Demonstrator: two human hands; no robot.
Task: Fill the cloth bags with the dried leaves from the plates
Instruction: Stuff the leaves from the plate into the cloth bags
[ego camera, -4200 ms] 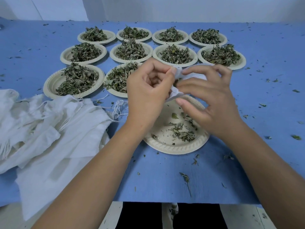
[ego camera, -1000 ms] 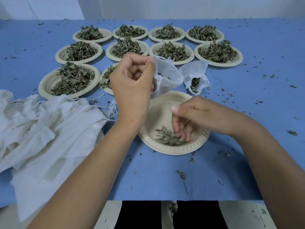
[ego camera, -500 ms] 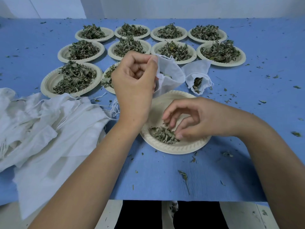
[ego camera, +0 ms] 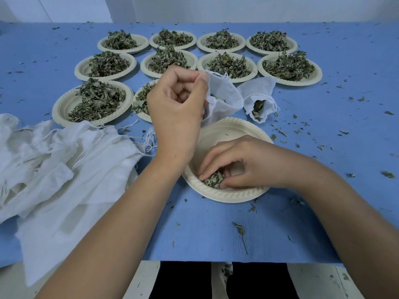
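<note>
Ten leaf-heaped plates (ego camera: 79,69) on blue table (ego camera: 356,67); white wall (ego camera: 237,7)

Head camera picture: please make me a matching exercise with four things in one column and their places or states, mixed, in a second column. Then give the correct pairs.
Things:
1. left hand
2. right hand
3. second bag
4. cloth pile

States:
A. heaped at the left of the blue table
B. pinches dried leaves in the near plate
C. lies on the table beyond the near plate
D. holds the open cloth bag by its rim

Pairs: 1-D, 2-B, 3-C, 4-A.
</note>
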